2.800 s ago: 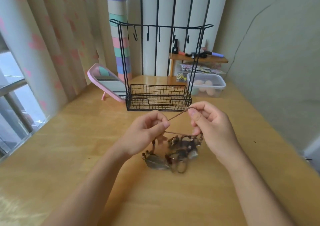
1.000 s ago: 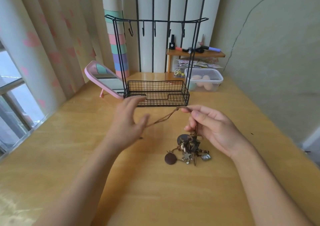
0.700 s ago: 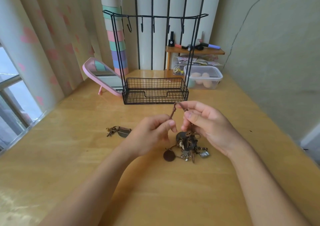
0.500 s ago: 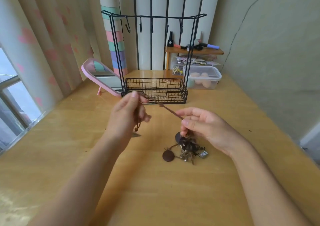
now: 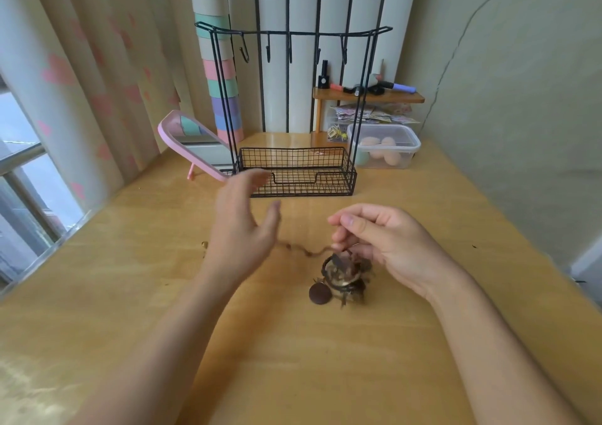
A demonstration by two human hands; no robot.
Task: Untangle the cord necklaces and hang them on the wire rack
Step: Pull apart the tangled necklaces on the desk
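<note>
From the head camera: the tangle of cord necklaces sits on the wooden surface, right of centre. The right hand hangs just over it, its fingers pinching a brown cord that trails left toward the left hand. That hand is blurred, fingers straight and spread. The black wire rack stands farther back with bare hooks, between a pink mirror and a clear box.

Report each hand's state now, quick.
Left hand: open, fingers straight.
Right hand: pinching the brown cord of the necklace bundle.
</note>
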